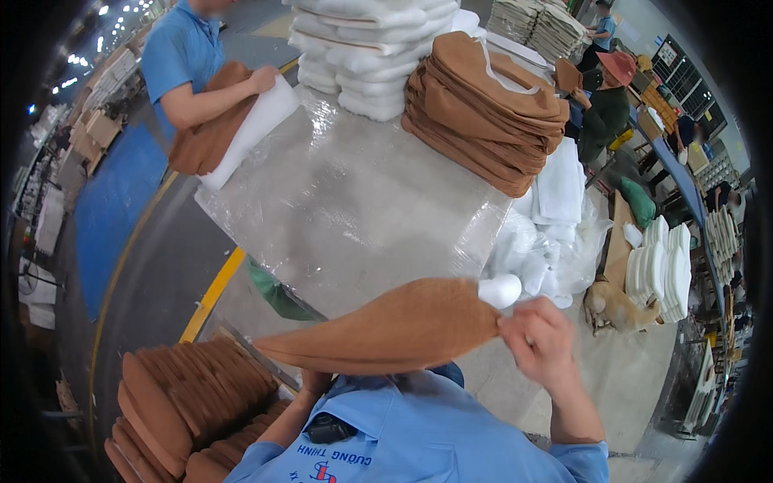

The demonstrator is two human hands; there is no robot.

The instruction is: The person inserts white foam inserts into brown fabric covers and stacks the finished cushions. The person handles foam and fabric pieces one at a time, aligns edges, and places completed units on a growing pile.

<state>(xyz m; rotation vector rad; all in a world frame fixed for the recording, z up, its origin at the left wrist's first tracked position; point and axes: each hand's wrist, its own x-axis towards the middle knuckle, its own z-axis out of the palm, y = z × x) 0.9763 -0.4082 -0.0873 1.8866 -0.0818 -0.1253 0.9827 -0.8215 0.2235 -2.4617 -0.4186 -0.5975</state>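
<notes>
A brown fabric cushion cover (386, 330) is stretched across in front of my chest, plump in the middle and tapering to the left. White padding (500, 291) sticks out at its right end. My right hand (538, 338) is closed on the cover's right edge, beside that padding. Below the cover's left part is my left hand (316, 381), its fingers hidden behind the fabric. A table (346, 201) wrapped in clear plastic film lies just beyond the cover.
A pile of brown covers (483, 113) and a tall stack of white pads (374, 48) stand on the table's far side. At left, a co-worker (185, 64) handles a brown cover over a white pad. Filled brown cushions (189, 394) are packed at lower left.
</notes>
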